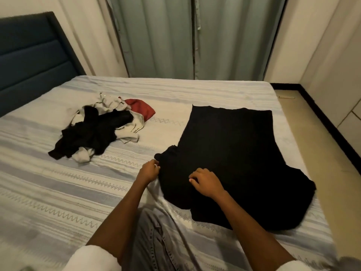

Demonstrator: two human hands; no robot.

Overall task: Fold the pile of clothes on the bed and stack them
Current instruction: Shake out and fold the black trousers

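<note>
Nearest, grey denim trousers [154, 249] show between two bare forearms with white cuffs. The right hand [205, 181] rests on a large black knitted garment [230, 159], fingers curled and bunching the cloth. The left hand [149, 171] pinches that garment's left edge, beside a folded-over sleeve. The garment lies spread flat on the right half of the pale blue and white striped bedspread [58, 192]. Further left sits a loose pile of black, cream and red clothes [101, 128], well apart from it. Beyond stand a dark blue padded headboard [29, 55] and grey-green curtains [195, 36].
</note>
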